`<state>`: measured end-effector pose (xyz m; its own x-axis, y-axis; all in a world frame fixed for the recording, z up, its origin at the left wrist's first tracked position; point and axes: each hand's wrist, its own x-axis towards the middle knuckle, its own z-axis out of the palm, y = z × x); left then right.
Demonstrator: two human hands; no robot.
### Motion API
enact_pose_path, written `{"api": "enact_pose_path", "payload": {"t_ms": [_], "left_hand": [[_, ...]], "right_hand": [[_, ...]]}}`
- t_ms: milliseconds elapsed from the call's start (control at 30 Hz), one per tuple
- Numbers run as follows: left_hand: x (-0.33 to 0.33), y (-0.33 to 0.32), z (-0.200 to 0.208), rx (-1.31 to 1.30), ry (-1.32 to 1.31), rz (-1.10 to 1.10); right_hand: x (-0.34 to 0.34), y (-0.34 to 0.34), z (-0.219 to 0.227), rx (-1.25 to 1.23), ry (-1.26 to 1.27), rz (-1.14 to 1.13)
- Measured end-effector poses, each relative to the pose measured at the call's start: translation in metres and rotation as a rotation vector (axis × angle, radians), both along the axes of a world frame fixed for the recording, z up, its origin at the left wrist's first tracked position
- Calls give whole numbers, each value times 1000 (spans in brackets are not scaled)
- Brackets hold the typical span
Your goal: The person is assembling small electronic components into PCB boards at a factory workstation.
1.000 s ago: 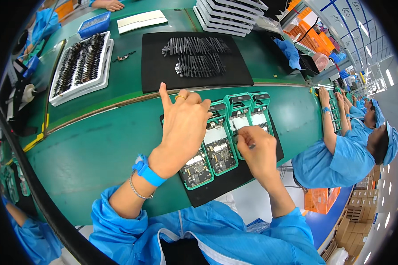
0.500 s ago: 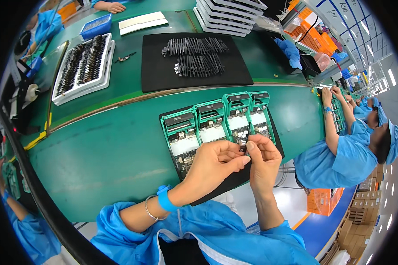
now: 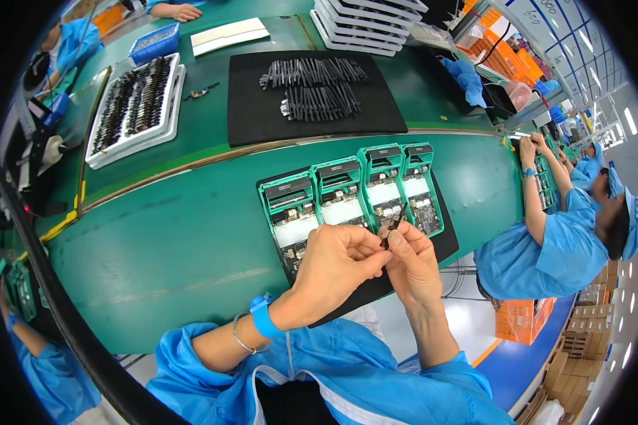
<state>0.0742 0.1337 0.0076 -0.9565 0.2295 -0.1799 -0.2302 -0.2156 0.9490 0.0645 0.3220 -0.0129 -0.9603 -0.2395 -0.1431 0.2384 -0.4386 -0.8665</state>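
Note:
Above the front of the green units, a small slender black part is pinched by both hands at its lower end. My left hand, with a blue wrist strap, has its thumb and fingers closed on the lower tip. My right hand grips the same part from the right, between thumb and forefinger. The part tilts up to the right, and my fingertips partly hide it. Just beyond my hands, several green-framed units with circuit boards and white labels lie side by side on a black mat.
Farther back, a black pad carries rows of thin black strips. Left of it stand a white tray of dark parts and a blue bin. Stacked white trays rise behind. A co-worker works at the right.
The black part has turned from nearly upright to leaning right. My right hand has shifted slightly left; my left hand has barely moved.

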Motion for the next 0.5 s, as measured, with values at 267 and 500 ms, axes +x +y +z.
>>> {"api": "enact_pose_path", "payload": {"t_ms": [267, 500], "left_hand": [[0, 4, -4, -56, 76, 28], [-39, -32, 17, -1026, 862, 379]], "right_hand": [[4, -5, -7, -136, -49, -58], [-24, 22, 1, 719, 429, -243]]}}
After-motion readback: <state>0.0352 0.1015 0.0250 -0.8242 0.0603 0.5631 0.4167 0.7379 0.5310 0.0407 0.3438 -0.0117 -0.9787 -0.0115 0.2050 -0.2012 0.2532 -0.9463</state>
